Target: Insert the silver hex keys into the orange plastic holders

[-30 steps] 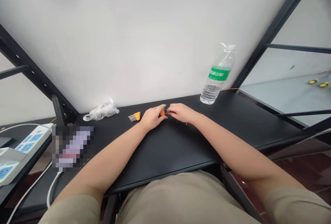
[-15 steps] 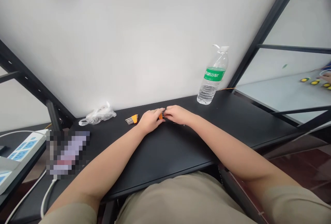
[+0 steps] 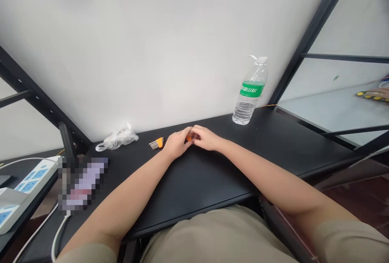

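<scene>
My left hand (image 3: 175, 144) is closed around a small orange holder (image 3: 189, 137), of which only a sliver shows between the hands. My right hand (image 3: 205, 137) meets it from the right, fingers bent and pinched together at the holder's edge; whatever they grip is hidden. Just left of my left hand, a second orange holder (image 3: 159, 142) lies on the black tabletop (image 3: 200, 182), with several thin metal rods sticking out to its left and dark tips on its right.
A water bottle (image 3: 248, 93) with a green label stands at the back right. A crumpled clear plastic bag (image 3: 118, 138) lies back left. A pixelated phone-like object (image 3: 83, 186) with a white cable and a power strip (image 3: 28, 186) are at left. Another person's hand (image 3: 379, 93) is at far right.
My right hand has drawn slightly closer to my left, covering more of the orange holder. Thin pieces visible beneath my right hand before no longer show. The view has shifted slightly.
</scene>
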### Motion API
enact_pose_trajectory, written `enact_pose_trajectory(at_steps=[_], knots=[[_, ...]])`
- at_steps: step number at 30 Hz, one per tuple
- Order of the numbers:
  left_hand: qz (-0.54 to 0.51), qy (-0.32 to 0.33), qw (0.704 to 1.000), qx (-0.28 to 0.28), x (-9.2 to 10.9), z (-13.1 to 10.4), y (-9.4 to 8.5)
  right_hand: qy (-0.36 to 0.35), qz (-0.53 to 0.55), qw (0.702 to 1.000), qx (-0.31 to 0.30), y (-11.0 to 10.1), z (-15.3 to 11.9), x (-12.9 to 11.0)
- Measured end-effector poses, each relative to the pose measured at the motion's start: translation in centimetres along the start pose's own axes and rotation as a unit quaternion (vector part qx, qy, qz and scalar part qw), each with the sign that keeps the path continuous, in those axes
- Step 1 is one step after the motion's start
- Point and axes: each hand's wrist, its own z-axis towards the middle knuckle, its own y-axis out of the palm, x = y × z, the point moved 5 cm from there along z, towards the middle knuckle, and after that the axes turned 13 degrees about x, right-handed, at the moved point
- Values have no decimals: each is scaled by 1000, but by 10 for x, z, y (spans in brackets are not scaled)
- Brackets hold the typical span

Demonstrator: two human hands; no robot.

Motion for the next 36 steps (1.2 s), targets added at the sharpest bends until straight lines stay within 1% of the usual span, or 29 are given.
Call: enact_pose_trajectory(at_steps=[3,5,10,12,14,16,18,20,22,25,28,30,32,33,36], knots=[[0,-3,1000,10,-4,-1,0,15,-7,1000,12,-6,2,11],[6,5,1000,13,-5,-1,2,16,-24,1000,8,-9,3,17],[3,22,1000,2,-2,-1,3,-3,-73,997,-31,-8,4,21],[-5,17,1000,4,-2,-1,2,-4,-91,995,-41,-14,5,21],[-13,6,1000,11,-2,0,0,19,-104,993,-59,-25,5,25],[-17,-6,1000,16,-3,1,-1,71,-113,985,-112,-37,2,34],[-20,-14,1000,14,-4,1,-1,129,-125,964,-197,-47,-5,43],[-22,-16,1000,9,-3,1,0,165,-133,943,-259,-52,-11,48],[-21,-17,1000,3,-3,0,1,175,-138,931,-289,-54,-14,48],[-17,-19,1000,1,-5,0,2,170,-161,921,-311,-51,-15,43],[-20,-13,1000,9,-6,0,4,154,-212,914,-310,-44,-15,37],[-27,-4,1000,10,-7,0,5,122,-253,918,-281,-39,-13,31],[-36,6,999,9,-7,0,6,78,-266,932,-233,-33,-10,24],[-40,12,999,9,-7,0,6,60,-256,942,-208,-30,-8,20],[-51,33,998,11,-6,0,6,45,-180,971,-151,-24,-6,13]])
